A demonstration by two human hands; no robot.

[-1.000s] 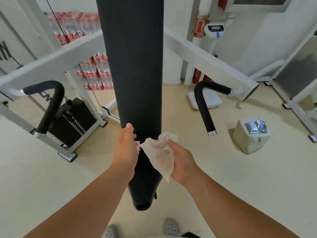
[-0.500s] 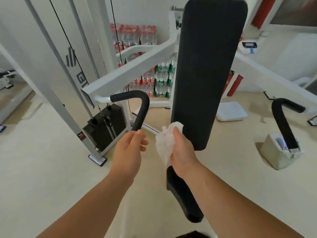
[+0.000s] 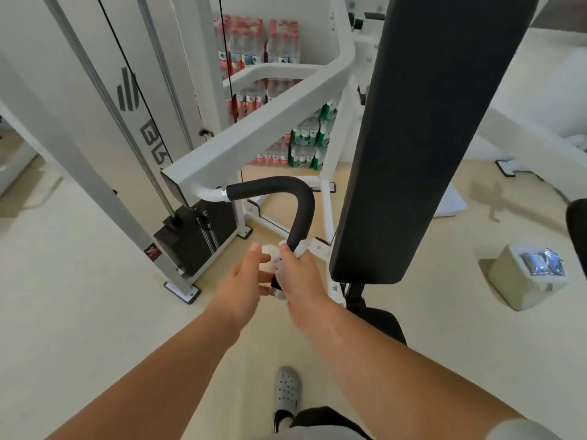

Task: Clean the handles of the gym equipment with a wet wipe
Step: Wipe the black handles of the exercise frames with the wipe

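Observation:
A bent black foam handle point(image 3: 295, 204) hangs from the white arm point(image 3: 254, 134) of the machine, left of the tall black back pad point(image 3: 425, 138). My right hand point(image 3: 300, 274) is closed around the handle's lower end with the white wet wipe point(image 3: 274, 255) wrapped between palm and grip. My left hand point(image 3: 246, 276) is right beside it on the left, fingers spread, touching the wipe's loose edge. The handle's tip is hidden by both hands. A second black handle point(image 3: 578, 223) shows at the right edge.
The weight stack point(image 3: 197, 239) and grey frame posts stand at the left. Packs of bottled water point(image 3: 270, 52) are stacked behind. A pale container holding a silver wipe packet point(image 3: 540, 265) sits on the floor at the right. My grey shoe point(image 3: 287, 392) is below.
My view swung left toward the left handle. My right hand carried the wipe from the back pad onto the handle's lower end, and my left hand closed in beside it.

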